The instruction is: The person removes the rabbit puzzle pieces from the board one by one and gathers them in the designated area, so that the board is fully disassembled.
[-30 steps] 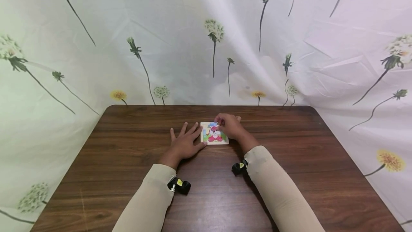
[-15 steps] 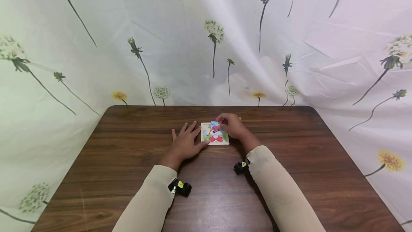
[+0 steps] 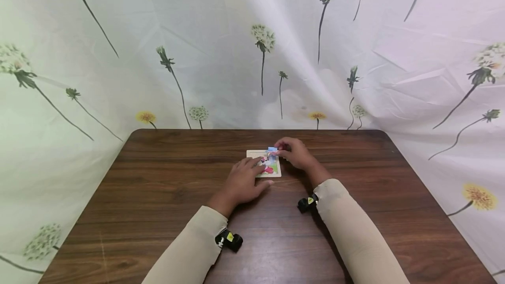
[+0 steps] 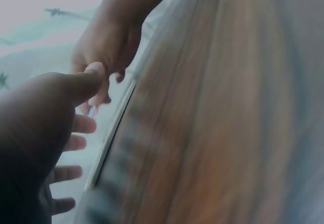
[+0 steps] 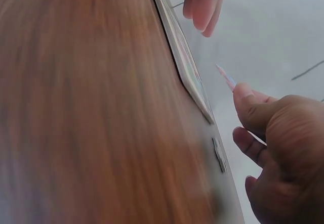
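Since the earlier frame, the left hand [image 3: 244, 180] has been brought over the jigsaw puzzle [image 3: 272, 168] on the table [image 3: 158, 179], fingers outstretched; the right hand [image 3: 296, 154], with a raised puzzle piece [image 5: 226, 76] pinched, has been drawn rightward. Piece handling seems underway; a steady pinch is probably required.

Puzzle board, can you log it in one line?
right hand: pinches puzzle piece; left hand: above puzzle board; puzzle board: on table
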The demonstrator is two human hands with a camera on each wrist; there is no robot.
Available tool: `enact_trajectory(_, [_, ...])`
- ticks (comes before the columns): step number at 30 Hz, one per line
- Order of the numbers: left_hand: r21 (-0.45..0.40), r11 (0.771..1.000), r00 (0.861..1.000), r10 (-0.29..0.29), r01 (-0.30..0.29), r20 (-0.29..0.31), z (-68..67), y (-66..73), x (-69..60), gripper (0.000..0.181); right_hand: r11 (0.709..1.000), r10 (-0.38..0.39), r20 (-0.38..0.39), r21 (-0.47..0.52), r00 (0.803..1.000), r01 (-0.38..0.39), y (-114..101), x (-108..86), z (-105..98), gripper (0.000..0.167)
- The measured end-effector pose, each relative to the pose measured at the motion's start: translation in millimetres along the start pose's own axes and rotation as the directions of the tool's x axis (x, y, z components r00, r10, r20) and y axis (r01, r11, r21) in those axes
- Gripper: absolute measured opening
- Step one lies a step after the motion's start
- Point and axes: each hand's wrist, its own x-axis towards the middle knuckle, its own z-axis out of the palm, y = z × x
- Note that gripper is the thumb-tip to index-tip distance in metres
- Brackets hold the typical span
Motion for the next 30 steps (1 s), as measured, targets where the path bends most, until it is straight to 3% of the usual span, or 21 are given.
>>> enact_trajectory(4, [0.028, 0.998, 0.997, 0.049, -0.05, 0.056, 2.9, 10.1, -0.9, 0.068, 1.0, -0.007, -0.014, 0.001, 1.0, 0.007, 3, -3.9, -6, 0.015])
enact_trajectory(10, [0.025, 0.999, 0.991, 0.044, -0.048, 0.127, 3.3, 20.3, -1.8, 0.072, 1.0, 0.006, -0.023, 0.0, 1.0, -0.006, 10, -9.5, -16, 0.016])
enact_trajectory(18, [0.009, 0.996, 0.983, 0.086, -0.089, 0.161, 4.7, 21.9, -2.7, 0.072, 1.0, -0.012, -0.034, 0.012, 0.999, 0.012, 24, -17.2, -30, 0.019])
enact_trajectory(25, [0.017, 0.998, 0.98, 0.05, -0.054, 0.192, 6.2, 22.7, -2.5, 0.073, 1.0, 0.009, -0.033, 0.008, 0.999, -0.009, 32, -20.2, -42, 0.02])
enact_trajectory(30, [0.04, 0.997, 0.976, 0.052, -0.061, 0.211, 11.6, 20.3, -2.0, 0.074, 1.0, 0.016, -0.067, -0.013, 0.998, -0.017, 39, -25.5, -45, 0.02])
